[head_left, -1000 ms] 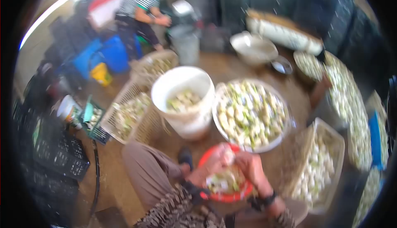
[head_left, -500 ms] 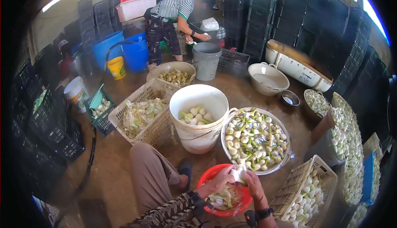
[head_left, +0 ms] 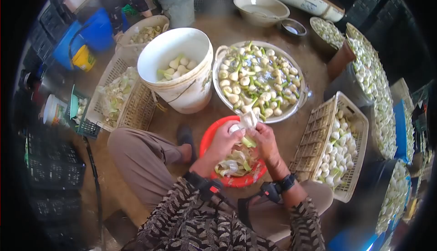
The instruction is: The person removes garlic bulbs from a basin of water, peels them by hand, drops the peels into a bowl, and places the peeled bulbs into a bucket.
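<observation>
Low in the centre of the frame, the left hand [head_left: 221,142] grips a white garlic bulb [head_left: 234,128] while the right hand [head_left: 266,139] pinches its loose skin [head_left: 248,120], both above the red basin [head_left: 207,137]. From where I stand, a firm hold on the bulb and a slow, even pull should bring skin away cleanly, best kept over the peelings [head_left: 233,165].
</observation>
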`<state>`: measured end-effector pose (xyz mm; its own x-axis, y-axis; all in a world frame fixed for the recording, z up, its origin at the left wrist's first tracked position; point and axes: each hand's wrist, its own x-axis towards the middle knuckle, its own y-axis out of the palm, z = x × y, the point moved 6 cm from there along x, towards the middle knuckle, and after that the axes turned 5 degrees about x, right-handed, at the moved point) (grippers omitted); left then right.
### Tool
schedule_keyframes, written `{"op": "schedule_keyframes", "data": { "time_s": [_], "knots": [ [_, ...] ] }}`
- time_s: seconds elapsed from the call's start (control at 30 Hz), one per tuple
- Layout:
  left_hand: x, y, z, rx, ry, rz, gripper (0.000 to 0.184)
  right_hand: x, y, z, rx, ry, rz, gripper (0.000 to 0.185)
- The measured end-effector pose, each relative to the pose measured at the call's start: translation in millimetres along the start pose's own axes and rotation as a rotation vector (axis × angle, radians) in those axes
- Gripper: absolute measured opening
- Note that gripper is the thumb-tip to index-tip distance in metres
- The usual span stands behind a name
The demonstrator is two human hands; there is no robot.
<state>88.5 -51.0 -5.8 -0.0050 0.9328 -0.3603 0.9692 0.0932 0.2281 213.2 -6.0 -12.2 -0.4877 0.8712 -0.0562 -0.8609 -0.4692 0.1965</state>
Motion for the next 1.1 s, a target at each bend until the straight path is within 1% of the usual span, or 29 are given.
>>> {"op": "schedule_keyframes", "data": {
  "time_s": [0.03, 0.07, 0.1, 0.13, 0.17, 0.2, 0.23, 0.27, 0.3, 0.37, 0.4, 0.43, 0.47, 0.5, 0.53, 0.57, 0.6, 0.63, 0.67, 0.7, 0.73, 0.77, 0.8, 0.83, 0.87, 0.9, 0.97, 1.03, 1.1],
  "knots": [
    [2, -5, 3, 0.007, -0.028, 0.01, 0.047, -3, 4, 0, 0.187, 0.078, -0.012, 0.024],
    [5, -8, 3, 0.0, -0.028, 0.137, 0.048, -6, 4, -5, 0.235, 0.048, -0.052, 0.022],
    [8, -5, 2, -0.014, -0.006, 0.262, 0.05, -3, 0, -5, 0.27, 0.005, -0.081, 0.021],
    [1, -1, -11, 0.106, 0.056, 0.255, 0.056, 0, -17, 9, 0.382, -0.063, -0.192, 0.019],
    [-1, -3, -8, 0.097, 0.059, 0.254, 0.056, -1, -40, 23, 0.494, -0.126, -0.3, 0.017],
    [-6, -7, -3, -0.032, 0.047, 0.291, 0.056, 1, -69, 30, 0.532, -0.245, -0.323, 0.017],
    [-8, -14, 0, -0.151, 0.043, 0.323, 0.057, 6, -84, 51, 0.292, -0.157, -0.3, 0.016],
    [-6, -17, -4, -0.165, 0.153, 0.312, 0.056, 11, -82, 46, 0.115, -0.059, -0.22, 0.016],
    [-4, -23, -1, -0.162, 0.153, 0.305, 0.056, 8, -77, 35, -0.065, 0.045, -0.146, 0.017],
    [9, -24, -4, -0.176, 0.102, 0.217, 0.039, -2, -30, 3, -0.409, 0.06, 0.26, 0.02],
    [21, -33, -11, -0.338, 0.072, 0.138, 0.021, -3, -17, -23, -0.672, 0.089, 0.321, 0.022],
    [31, -42, -23, -0.433, 0.018, 0.162, 0.026, -4, -11, -43, -0.936, 0.129, 0.378, 0.026],
    [45, -57, -30, -0.582, -0.054, 0.143, 0.034, -4, -12, -43, -0.95, 0.142, 0.36, 0.026],
    [66, -80, -40, -0.699, -0.027, 0.091, 0.039, -2, -11, -37, -0.857, 0.077, 0.305, 0.024],
    [69, -92, -70, -0.704, 0.108, -0.13, 0.042, 1, -13, -30, -0.759, 0.007, 0.249, 0.023],
    [85, -110, -86, -0.881, 0.1, -0.053, 0.043, 9, -23, -33, -0.762, 0.006, 0.232, 0.023],
    [95, -125, -103, -0.769, 0.196, -0.106, 0.034, 19, -43, -43, -0.637, 0.128, 0.16, 0.021],
    [105, -136, -114, -0.692, 0.262, -0.083, 0.028, 25, -63, -50, -0.507, 0.25, 0.087, 0.019],
    [109, -138, -120, -0.665, 0.219, -0.106, 0.026, 35, -82, -47, -0.628, 0.31, 0.001, 0.02],
    [113, -136, -125, -0.635, 0.179, -0.127, 0.024, 46, -98, -47, -0.627, 0.309, -0.023, 0.02],
    [115, -124, -122, -0.633, 0.175, -0.114, 0.024, 58, -120, -56, -0.583, 0.313, -0.079, 0.019],
    [112, -107, -111, -0.654, 0.104, -0.134, 0.022, 72, -135, -66, -0.535, 0.313, -0.131, 0.018],
    [114, -88, -99, -0.673, 0.026, -0.139, 0.021, 83, -145, -69, -0.613, 0.289, -0.163, 0.019],
    [122, -72, -77, -0.618, -0.002, -0.071, 0.02, 92, -146, -61, -0.866, 0.254, -0.129, 0.022],
    [126, -54, -53, -0.663, -0.137, -0.048, 0.02, 98, -145, -67, -0.859, 0.194, -0.098, 0.023],
    [130, -39, -35, -0.639, -0.209, -0.043, 0.021, 104, -142, -73, -0.848, 0.131, -0.063, 0.025],
    [138, -21, -6, -0.648, -0.187, 0.135, 0.02, 108, -139, -89, -0.691, 0.165, -0.044, 0.025],
    [147, -28, 26, -0.679, -0.198, -0.025, 0.02, 116, -148, -104, -0.984, 0.037, -0.039, 0.025],
    [141, -14, 29, -0.533, -0.277, 0.145, 0.021, 115, -164, -122, -1.016, 0.143, -0.075, 0.026]
  ]
}}
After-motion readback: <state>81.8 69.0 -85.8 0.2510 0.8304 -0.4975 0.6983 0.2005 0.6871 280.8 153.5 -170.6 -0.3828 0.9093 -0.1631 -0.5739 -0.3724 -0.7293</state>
